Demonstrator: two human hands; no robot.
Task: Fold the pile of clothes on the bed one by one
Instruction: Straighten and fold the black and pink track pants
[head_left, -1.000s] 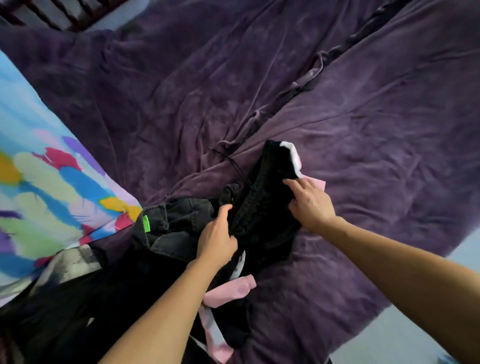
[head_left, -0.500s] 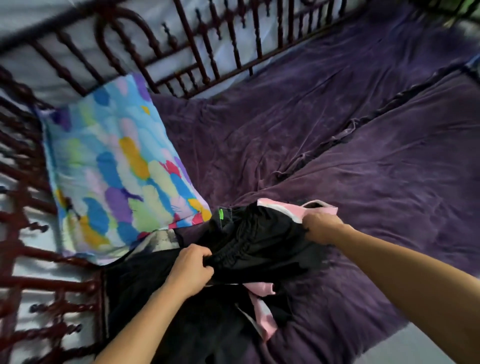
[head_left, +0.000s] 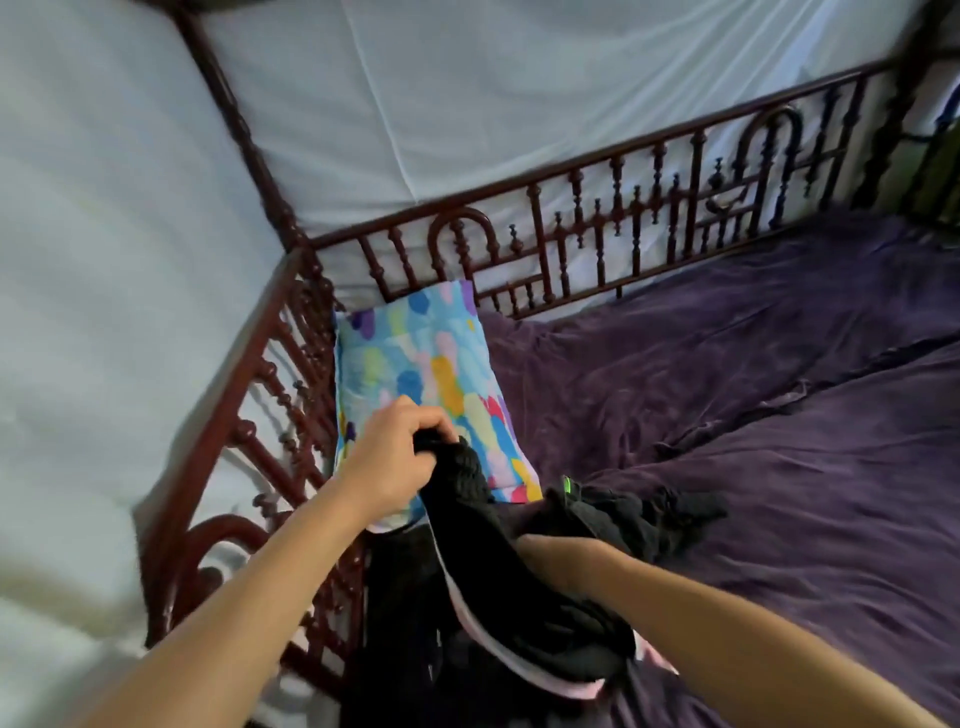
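Left hand (head_left: 389, 457), clamped on the black garment (head_left: 493, 571), has raised it off the pile (head_left: 623, 514). Right hand hidden beneath, grip indeterminate. Spreading likely follows.

Open stretch of purple blanket (head_left: 779, 457) ahead and to the right, wrinkled but bare, wide enough for a free sweep. Hemmed in at the far edge by the carved rail (head_left: 537, 234) and on the left by the side rail (head_left: 260, 343), with white net (head_left: 467, 93) behind both. Blocked in the left corner by the pillow (head_left: 431, 374). Crowded close in: dark pile (head_left: 639, 519) just right of the pillow, garment (head_left: 519, 597) hanging from the raised left hand (head_left: 395, 457).
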